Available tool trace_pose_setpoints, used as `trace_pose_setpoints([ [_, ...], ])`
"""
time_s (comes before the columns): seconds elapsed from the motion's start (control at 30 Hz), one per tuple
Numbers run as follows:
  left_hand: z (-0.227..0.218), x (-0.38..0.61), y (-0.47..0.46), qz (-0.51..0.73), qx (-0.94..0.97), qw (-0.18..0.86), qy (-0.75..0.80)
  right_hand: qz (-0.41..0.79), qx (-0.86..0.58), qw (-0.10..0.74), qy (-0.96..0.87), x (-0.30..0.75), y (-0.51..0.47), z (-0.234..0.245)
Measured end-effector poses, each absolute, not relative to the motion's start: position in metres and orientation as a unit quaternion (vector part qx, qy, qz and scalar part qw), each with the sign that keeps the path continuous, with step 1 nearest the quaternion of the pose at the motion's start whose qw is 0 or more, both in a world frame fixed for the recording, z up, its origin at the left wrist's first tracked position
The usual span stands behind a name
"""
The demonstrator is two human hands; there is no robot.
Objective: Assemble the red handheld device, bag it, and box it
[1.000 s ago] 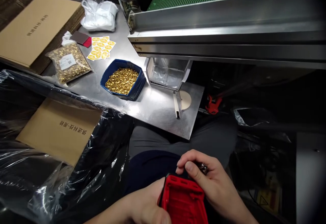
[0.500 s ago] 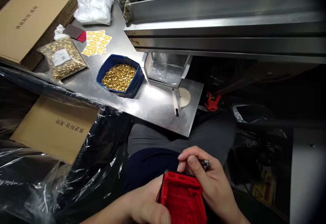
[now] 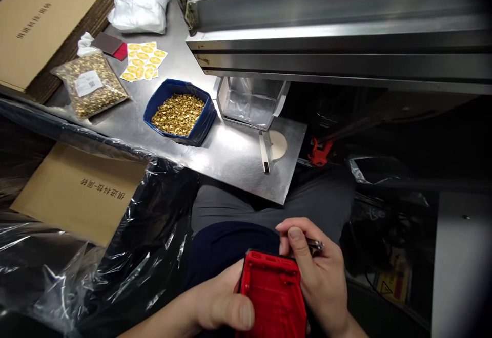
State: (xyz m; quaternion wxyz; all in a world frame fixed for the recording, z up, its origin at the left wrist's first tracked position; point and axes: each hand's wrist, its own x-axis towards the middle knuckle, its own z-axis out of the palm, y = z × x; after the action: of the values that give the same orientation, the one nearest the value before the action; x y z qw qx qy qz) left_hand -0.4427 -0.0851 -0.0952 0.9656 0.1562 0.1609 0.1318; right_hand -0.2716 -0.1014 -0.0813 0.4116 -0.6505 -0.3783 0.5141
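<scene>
A red plastic housing (image 3: 273, 297) with inner ribs sits over my lap at the bottom centre. My left hand (image 3: 221, 304) grips its left edge, thumb across the rim. My right hand (image 3: 317, 276) wraps the housing's right side, fingers closed, and pinches a thin metal tool (image 3: 315, 245) whose tip pokes out to the right. On the steel table (image 3: 238, 161) ahead stands a blue bowl (image 3: 179, 113) full of small brass parts.
A sealed bag of brass parts (image 3: 89, 84), a yellow sticker sheet (image 3: 143, 60), a white bag (image 3: 137, 6) and flat cardboard (image 3: 42, 20) lie at the left. Another cardboard sheet (image 3: 82, 192) rests on black plastic film. A steel conveyor frame (image 3: 338, 46) overhangs a clear plastic tray (image 3: 249, 103).
The view has drifted, shifting the table up and left. My right hand slid a little right and down along the red housing; my left thumb moved onto its rim.
</scene>
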Motion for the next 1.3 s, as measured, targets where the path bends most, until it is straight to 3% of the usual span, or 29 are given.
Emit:
trace_pose_setpoints([
  [0.1, -0.096, -0.443, -0.087, 0.125, 0.152, 0.965, 0.176, 0.456, -0.686, 0.413, -0.388, -0.272, -0.104, -0.084],
  [0.3, -0.103, -0.442, -0.094, 0.154, 0.104, 0.968, 0.166, 0.515, -0.638, 0.424, -0.383, -0.272, -0.101, -0.087],
  [0.53, -0.099, -0.441, -0.090, 0.151, 0.094, 0.965, 0.193, 0.447, -0.677, 0.431, -0.394, -0.273, -0.102, -0.094],
  [0.77, -0.101, -0.440, -0.093, 0.168, 0.055, 0.965, 0.192, 0.510, -0.628, 0.443, -0.387, -0.272, -0.099, -0.096],
  [0.97, -0.103, -0.440, -0.092, 0.174, 0.054, 0.965, 0.186, 0.441, -0.681, 0.419, -0.407, -0.271, -0.099, -0.098],
  [1.17, -0.103, -0.441, -0.091, 0.167, 0.047, 0.967, 0.188, 0.506, -0.630, 0.447, -0.384, -0.272, -0.095, -0.099],
  [1.3, -0.104, -0.441, -0.091, 0.176, 0.056, 0.965, 0.188, 0.452, -0.664, 0.460, -0.377, -0.275, -0.098, -0.101],
])
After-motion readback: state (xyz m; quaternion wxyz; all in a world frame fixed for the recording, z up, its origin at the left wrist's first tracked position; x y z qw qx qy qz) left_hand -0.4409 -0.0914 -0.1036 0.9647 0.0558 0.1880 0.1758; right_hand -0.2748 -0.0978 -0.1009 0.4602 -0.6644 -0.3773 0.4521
